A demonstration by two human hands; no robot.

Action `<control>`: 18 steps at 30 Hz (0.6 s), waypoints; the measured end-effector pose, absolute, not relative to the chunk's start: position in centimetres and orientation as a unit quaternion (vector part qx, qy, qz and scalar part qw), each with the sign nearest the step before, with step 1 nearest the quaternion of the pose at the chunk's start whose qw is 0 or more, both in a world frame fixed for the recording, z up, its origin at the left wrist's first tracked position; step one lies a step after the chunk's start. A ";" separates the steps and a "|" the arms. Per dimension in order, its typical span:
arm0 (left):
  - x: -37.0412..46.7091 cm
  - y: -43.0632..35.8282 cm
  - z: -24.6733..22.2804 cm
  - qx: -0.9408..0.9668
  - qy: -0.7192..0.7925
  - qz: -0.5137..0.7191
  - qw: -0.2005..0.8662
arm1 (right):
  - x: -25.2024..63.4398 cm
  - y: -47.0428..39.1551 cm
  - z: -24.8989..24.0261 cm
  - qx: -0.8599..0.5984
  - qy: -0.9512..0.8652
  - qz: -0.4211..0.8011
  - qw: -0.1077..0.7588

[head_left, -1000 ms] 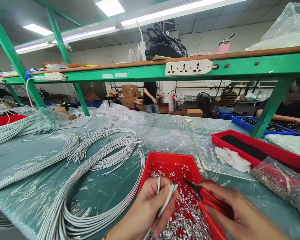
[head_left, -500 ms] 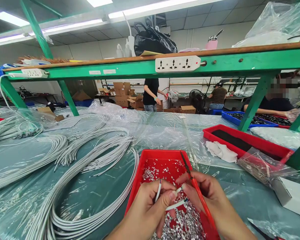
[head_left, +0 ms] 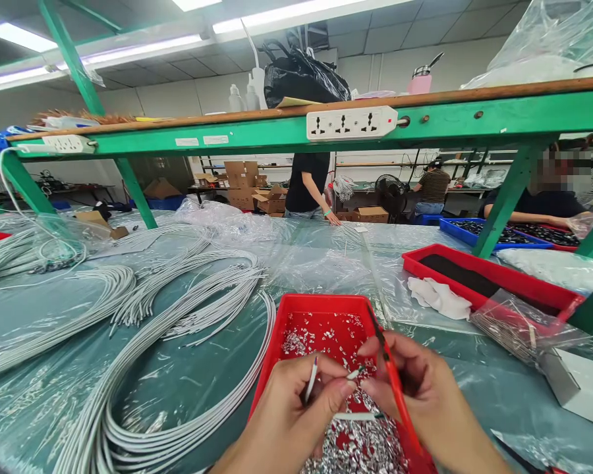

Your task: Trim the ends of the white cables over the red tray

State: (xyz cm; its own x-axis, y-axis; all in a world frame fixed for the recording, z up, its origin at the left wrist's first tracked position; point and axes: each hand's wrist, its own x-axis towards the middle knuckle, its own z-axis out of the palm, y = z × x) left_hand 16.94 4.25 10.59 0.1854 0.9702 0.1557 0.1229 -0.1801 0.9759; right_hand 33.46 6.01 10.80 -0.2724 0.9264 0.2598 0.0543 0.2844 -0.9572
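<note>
My left hand pinches thin white cable ends over a red tray full of silvery foil scraps. My right hand grips a red-handled cutting tool with its dark tip pointing up and away. The fingertips of this hand touch a stripped cable tip with coloured wires showing. Both hands meet above the near end of the tray.
Bundles of long white cables curve over the plastic-covered table at left. A second red tray with a white cloth lies at right, next to a white box. A green shelf frame spans overhead. People work beyond it.
My right hand has swung the red tool upright and come in against the left hand's cable ends. The view shifted slightly right. A person in black behind stepped closer to the table.
</note>
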 end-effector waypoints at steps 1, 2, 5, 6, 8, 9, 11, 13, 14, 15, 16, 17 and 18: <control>16.8 4.4 10.6 0.602 0.441 0.472 0.469 | 33.8 5.8 10.5 -0.375 -0.656 0.436 0.489; 16.7 4.5 10.6 0.588 0.440 0.483 0.477 | 34.2 5.7 10.1 -0.375 -0.670 0.399 0.502; 16.1 4.8 10.8 0.557 0.457 0.499 0.481 | 35.9 5.7 8.7 -0.402 -0.747 0.278 0.450; 15.9 4.8 10.9 0.551 0.462 0.504 0.479 | 36.4 5.9 8.2 -0.408 -0.775 0.250 0.412; 15.6 4.7 11.2 0.543 0.460 0.514 0.480 | 37.0 6.3 7.7 -0.410 -0.812 0.220 0.352; 15.5 4.6 11.3 0.541 0.455 0.520 0.481 | 37.1 6.5 7.6 -0.408 -0.823 0.215 0.333; 15.5 4.5 11.4 0.536 0.451 0.530 0.478 | 37.0 6.5 7.8 -0.410 -0.831 0.209 0.312; 15.6 4.4 11.5 0.536 0.454 0.536 0.469 | 36.7 6.3 8.1 -0.416 -0.836 0.198 0.298; 15.6 4.4 11.5 0.540 0.454 0.534 0.467 | 36.6 6.1 8.3 -0.420 -0.837 0.192 0.294; 15.5 4.4 11.5 0.549 0.450 0.529 0.464 | 36.4 5.9 8.5 -0.428 -0.836 0.184 0.290; 15.4 4.5 11.5 0.564 0.445 0.524 0.456 | 36.2 5.7 8.6 -0.435 -0.836 0.180 0.282; 15.3 4.6 11.5 0.584 0.442 0.522 0.438 | 36.0 5.6 8.7 -0.442 -0.835 0.175 0.277; 15.2 4.7 11.4 0.605 0.440 0.522 0.410 | 35.7 5.5 8.8 -0.448 -0.833 0.170 0.277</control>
